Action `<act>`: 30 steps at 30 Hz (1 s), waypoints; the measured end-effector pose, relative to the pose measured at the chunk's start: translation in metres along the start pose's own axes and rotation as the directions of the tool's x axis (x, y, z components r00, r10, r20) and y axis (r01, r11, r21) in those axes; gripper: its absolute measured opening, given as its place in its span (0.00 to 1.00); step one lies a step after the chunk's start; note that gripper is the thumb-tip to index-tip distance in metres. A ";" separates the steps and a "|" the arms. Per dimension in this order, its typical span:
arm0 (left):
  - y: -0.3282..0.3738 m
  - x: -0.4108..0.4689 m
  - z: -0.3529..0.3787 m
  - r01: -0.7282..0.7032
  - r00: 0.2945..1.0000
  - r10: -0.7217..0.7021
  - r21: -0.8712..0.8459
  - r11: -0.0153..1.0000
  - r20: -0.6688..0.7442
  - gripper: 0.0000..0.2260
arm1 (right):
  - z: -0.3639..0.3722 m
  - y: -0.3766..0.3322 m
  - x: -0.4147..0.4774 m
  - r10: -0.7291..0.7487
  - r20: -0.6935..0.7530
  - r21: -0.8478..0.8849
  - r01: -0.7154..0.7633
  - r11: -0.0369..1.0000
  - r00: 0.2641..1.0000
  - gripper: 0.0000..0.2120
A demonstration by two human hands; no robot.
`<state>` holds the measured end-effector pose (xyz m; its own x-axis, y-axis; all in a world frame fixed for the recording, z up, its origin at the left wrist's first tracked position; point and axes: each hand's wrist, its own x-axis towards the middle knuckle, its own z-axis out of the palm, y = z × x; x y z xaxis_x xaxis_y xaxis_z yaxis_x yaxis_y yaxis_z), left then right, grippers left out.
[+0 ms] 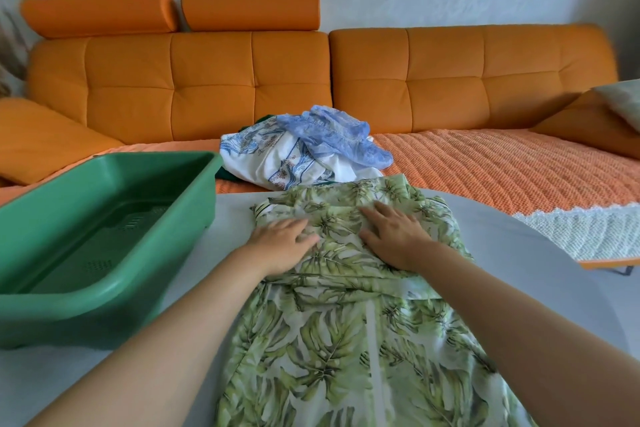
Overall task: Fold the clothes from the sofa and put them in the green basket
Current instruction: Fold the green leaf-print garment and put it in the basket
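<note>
Both hands down flat on the cloth, fingers straight and spread, nothing pinched: the left hand (280, 246) and the right hand (394, 239) press side by side, a small gap between them, on one leaf-print garment (329, 340). That green-and-white piece lies on the white table (519, 253), running from just beyond the fingertips back under both forearms towards the person. Its far end, under the palms, is bunched and doubled over, while the near part lies flatter, with a pale seam down the middle.

Out to the left of the left hand stands one green basket (114, 160), also on the table, close to the garment's edge but not touching it, its slotted floor in plain view.

Straight ahead of the fingertips, past the table's edge, one pile waits on the sofa (242, 80). I count three fabrics in it: a white garment with blue print (270, 156), a blue lace piece (339, 135) draped over it, and a dark green scrap (225, 173) peeking out underneath, mostly hidden.

The pile sits on one orange woven cover (485, 163) with a white lace border (571, 229) off to the right of the right hand. Beyond it rises the orange backrest, with two headrests, one (100, 12) and two (249, 9), up to the left. One pale cushion (623, 104) sits at the far right.
</note>
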<state>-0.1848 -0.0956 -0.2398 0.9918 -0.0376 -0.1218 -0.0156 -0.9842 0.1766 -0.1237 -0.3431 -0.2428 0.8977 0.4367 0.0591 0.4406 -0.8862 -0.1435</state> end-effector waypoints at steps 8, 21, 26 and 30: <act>-0.023 -0.002 0.013 0.070 0.997 -0.074 0.170 0.983 0.016 0.36 | 0.002 0.057 -0.021 0.274 0.139 -0.190 -0.246 0.951 0.952 0.42; -0.004 -0.009 0.026 0.036 0.997 -0.043 0.097 0.995 0.070 0.47 | 0.003 0.036 -0.035 0.047 0.252 -0.137 -0.012 0.990 0.967 0.41; -0.008 -0.018 0.011 0.187 0.975 -0.201 -0.142 0.972 -0.091 0.33 | -0.010 0.020 -0.029 0.065 0.218 -0.124 -0.038 0.992 0.974 0.36; -0.015 -0.018 -0.001 0.428 0.862 -0.438 -0.097 0.898 -0.256 0.21 | -0.009 -0.020 -0.024 -0.061 0.040 0.024 0.060 0.998 0.997 0.29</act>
<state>-0.2022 -0.0795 -0.2389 0.8938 0.4433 0.0677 0.4229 -0.8835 0.2014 -0.1541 -0.3370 -0.2320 0.8678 0.4960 0.0280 0.4935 -0.8542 -0.1637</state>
